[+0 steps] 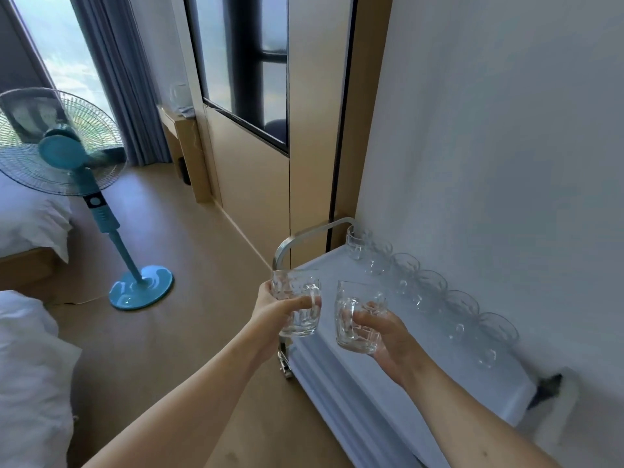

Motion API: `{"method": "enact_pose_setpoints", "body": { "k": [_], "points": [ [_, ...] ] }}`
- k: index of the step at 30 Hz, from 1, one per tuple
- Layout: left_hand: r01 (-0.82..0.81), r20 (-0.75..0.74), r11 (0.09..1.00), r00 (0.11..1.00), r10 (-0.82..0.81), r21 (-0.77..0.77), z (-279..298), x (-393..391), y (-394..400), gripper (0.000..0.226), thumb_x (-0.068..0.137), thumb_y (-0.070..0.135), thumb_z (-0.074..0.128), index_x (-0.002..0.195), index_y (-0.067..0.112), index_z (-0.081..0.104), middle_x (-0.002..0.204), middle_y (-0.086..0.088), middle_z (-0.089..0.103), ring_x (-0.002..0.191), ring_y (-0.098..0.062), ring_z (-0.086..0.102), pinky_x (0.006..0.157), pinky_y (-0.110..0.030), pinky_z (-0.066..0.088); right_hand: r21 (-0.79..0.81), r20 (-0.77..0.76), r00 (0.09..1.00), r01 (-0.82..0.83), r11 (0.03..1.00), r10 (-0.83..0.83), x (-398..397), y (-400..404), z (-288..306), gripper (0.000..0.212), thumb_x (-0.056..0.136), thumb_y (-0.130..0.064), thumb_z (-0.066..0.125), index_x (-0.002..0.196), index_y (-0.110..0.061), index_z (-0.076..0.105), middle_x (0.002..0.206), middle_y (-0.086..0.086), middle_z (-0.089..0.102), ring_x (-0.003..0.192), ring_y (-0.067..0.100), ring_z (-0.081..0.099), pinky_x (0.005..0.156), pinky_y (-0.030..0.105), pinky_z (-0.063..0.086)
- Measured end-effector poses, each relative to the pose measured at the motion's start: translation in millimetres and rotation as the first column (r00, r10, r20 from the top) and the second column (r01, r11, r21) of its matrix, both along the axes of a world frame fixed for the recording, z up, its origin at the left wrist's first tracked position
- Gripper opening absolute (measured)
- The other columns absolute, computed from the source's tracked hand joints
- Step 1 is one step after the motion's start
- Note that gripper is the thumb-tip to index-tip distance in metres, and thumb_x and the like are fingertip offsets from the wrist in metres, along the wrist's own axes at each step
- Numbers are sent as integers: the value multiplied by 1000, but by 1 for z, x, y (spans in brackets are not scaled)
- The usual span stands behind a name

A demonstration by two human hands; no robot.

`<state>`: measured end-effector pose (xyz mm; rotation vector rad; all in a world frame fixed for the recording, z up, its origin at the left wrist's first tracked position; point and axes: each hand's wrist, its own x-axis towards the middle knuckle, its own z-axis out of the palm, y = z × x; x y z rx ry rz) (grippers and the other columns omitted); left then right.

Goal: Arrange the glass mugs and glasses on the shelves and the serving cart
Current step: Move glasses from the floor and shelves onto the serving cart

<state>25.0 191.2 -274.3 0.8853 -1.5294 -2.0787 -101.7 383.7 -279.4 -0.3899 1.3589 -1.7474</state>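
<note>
Head view: my left hand (275,307) wraps one glass mug (297,304), my right hand (385,336) grips another mug (359,317), both upright over the serving cart (439,369) near edge. Mug row (429,285) at 2 o'clock lines the wall; bare cart top between.

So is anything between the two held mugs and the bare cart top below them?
Nothing visible. The left hand and right hand each hold a mug above the cart top; the row of mugs stands along the wall side.
</note>
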Motion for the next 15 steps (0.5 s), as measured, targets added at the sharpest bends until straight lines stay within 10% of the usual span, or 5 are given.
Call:
{"method": "enact_pose_setpoints", "body": {
  "k": [15],
  "points": [
    [327,120,942,935,-335,78,-30,-83,-141,119,19,38,102,123,21,49,105,-5,74,95,-25,74,87,-46,60,115,96,911,389,914,-400,-10,-105,-32,72,60,-16,87,125,-1,61,115,23,65,101,38,63,99,62,48]
  ]
}}
